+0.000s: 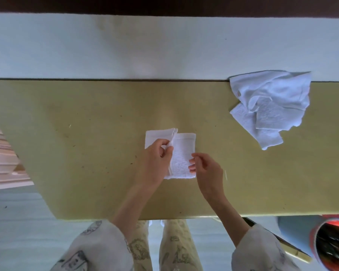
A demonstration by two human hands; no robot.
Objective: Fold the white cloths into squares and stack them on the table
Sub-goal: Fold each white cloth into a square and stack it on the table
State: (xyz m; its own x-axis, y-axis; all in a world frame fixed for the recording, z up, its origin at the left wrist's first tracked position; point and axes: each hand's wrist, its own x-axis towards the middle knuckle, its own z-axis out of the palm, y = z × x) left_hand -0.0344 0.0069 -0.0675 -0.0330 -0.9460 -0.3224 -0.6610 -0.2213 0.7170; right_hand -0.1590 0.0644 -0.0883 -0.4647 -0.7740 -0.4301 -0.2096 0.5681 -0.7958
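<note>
A small white cloth (181,153) lies partly folded in the middle of the yellow-green table (86,133). My left hand (157,163) pinches a raised flap of it between thumb and fingers, lifting the flap over the cloth's left half. My right hand (205,169) hovers at the cloth's right edge with fingers loosely curled and apart, holding nothing. A heap of unfolded white cloths (270,106) lies crumpled at the table's far right, touching the back edge.
The table's near edge runs just in front of my legs (174,245). A pale wall or surface (125,45) rises behind the table. A red and dark container (333,245) sits low at the right; stacked pinkish boards (2,153) are at the left.
</note>
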